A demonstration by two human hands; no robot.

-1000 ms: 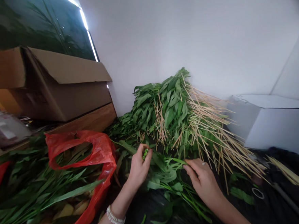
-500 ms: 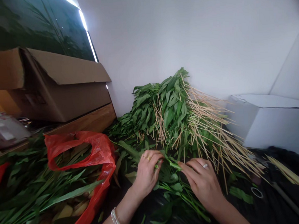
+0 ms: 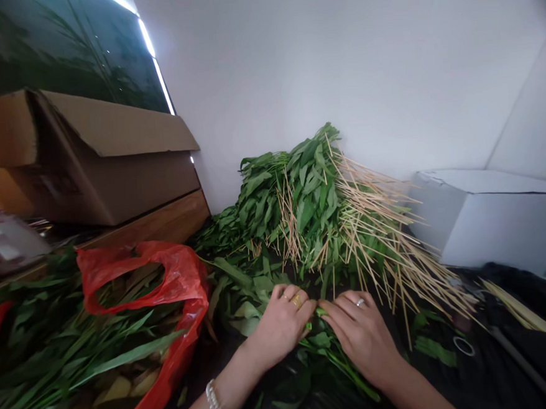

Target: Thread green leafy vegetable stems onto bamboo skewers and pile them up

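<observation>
Fingers curled, my left hand [image 3: 285,322] pinches a green leafy stem [image 3: 318,312] from the left side. My right hand [image 3: 360,329] grips the same stem from the right, its fingertips almost touching those of the left. The fingers hide most of the held part. Below the hands lie loose green stems and leaves [image 3: 327,347] on a dark surface. Just beyond them rises a heap of leafy greens [image 3: 272,195], with many thin wooden sticks [image 3: 397,239] poking out to the right.
A red plastic bag [image 3: 184,273] with long leaves and stems [image 3: 40,345] lies to the left. Behind it stands an open cardboard box [image 3: 131,183]. At right are a white box [image 3: 508,219], a ring-shaped object [image 3: 464,346] and black cloth [image 3: 518,362].
My left hand has moved right and slightly down, closing the gap to my right hand on the stem. The view has shifted slightly.
</observation>
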